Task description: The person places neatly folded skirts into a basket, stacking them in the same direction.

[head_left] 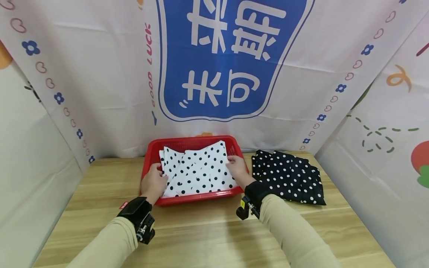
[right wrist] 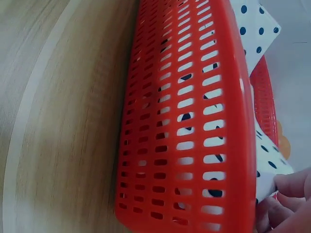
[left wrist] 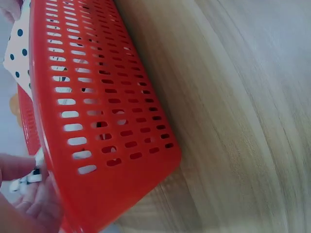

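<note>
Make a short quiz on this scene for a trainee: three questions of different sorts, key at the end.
1. True or false: the left hand and the right hand both pinch the white dotted cloth.

2. Multiple choice: where is the black dotted cloth, as seen from the head view, relative to the red basket?
A) Inside it
B) On the table, to its right
C) On the table, to its left

3. Fill in the blank: the basket's walls are pierced with many small ____.

Key: 1. True. 2. B. 3. Slots (holes).
</note>
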Demonstrator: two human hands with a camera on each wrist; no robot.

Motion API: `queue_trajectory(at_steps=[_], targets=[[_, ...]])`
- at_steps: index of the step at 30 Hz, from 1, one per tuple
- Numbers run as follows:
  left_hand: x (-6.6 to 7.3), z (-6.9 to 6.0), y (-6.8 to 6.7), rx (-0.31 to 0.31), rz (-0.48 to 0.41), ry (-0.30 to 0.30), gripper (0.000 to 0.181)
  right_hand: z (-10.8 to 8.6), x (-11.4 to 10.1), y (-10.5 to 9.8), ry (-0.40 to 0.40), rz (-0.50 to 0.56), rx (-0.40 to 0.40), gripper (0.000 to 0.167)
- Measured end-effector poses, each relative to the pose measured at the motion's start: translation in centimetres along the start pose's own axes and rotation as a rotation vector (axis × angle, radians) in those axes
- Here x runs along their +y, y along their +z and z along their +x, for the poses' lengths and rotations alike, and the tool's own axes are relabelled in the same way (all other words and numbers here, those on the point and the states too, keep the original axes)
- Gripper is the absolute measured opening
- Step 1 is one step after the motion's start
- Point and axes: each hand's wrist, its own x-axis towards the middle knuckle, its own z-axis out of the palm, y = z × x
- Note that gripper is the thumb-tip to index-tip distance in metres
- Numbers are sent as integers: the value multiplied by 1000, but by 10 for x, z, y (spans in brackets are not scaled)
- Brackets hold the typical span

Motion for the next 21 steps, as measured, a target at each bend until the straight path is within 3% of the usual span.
queue_trajectory(at_steps=[4, 8, 13, 17, 21], targets=[[1, -3, -1, -102, -32, -29, 58, -6, -2, -6, -64, -137, -43, 48], [1, -5, -2, -154, -88, -40, 58, -13, -3, -12, -115, -251, -76, 52], [2, -14, -7, -182, -114, -10, 59, -22, -3, -20, -189, -224, -80, 48], [-1, -30, -10, -209, -115, 34, 63, -34, -2, -30, -307, -187, -75, 44], [-6, -47, -12, -214, -89, 91, 66, -48, 0, -42, -424, -240, -82, 43]])
